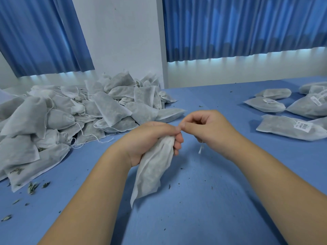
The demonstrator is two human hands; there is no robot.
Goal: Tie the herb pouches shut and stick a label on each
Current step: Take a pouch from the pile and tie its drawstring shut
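Two hands meet at the centre of my feed. The left hand (152,138) grips the gathered neck of a white non-woven fabric herb pouch (152,172), fingers curled tight round it. I read the pouch's long axis as running from its bunched neck at 1 o'clock down to a loose bottom corner at 7 o'clock; whether that corner touches the surface I cannot tell. The right hand (208,128), at 3 o'clock of the left, pinches a thin white drawstring (200,149) whose end dangles beneath it. The thumb tips touch.

Below lies a flat blue table (212,200) strewn with dark herb crumbs (181,168) and green leaf bits (32,187). A heap of white pouches (70,117) with loose strings sits at 9 to 10 o'clock. Flat pouches (283,131) bearing white barcode labels (303,126) lie at 2 to 3 o'clock. At 12 o'clock, pleated blue curtains (238,27) flank a white wall (123,41).
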